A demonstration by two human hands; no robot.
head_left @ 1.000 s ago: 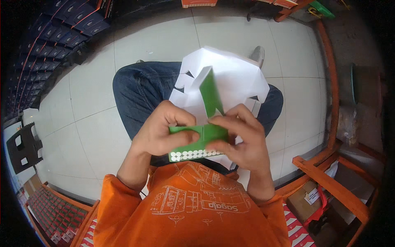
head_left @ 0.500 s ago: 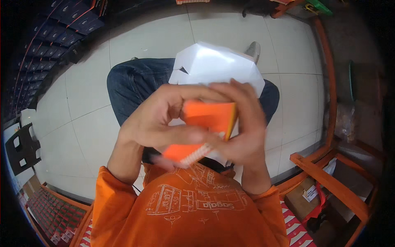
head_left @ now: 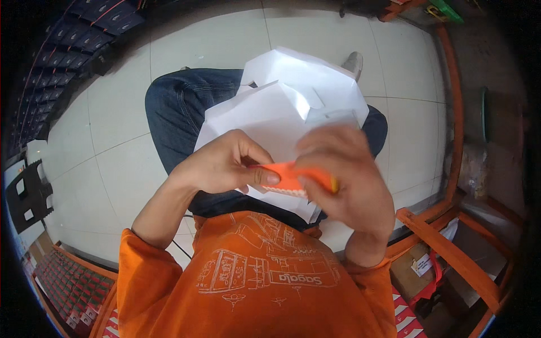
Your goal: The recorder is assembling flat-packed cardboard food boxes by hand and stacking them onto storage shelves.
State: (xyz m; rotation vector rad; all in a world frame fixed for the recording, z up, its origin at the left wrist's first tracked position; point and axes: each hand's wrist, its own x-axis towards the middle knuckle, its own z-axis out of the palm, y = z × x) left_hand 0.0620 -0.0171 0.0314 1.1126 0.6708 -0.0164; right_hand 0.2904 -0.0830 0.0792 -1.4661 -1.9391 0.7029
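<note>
A small orange carton with a yellow end and a white patterned edge is held between my two hands above my lap. My left hand is closed on its left end, thumb lying along the front. At its right end, my right hand closes round it, blurred by motion. Under my hands, white sheets of card with cut edges and a slot lie spread across my lap. My right fingers cover part of the carton, so its exact shape is hard to tell.
Stacked dark boxes stand along the far left. A black plate with cut-outs leans at the left, above rows of small red and green packs. An orange frame stands at the right, with a brown cardboard box inside it.
The orange carton has turned from upright and wide to a flatter, narrower side. My hands have moved apart and the right one has shifted right, uncovering more white card on my lap.
</note>
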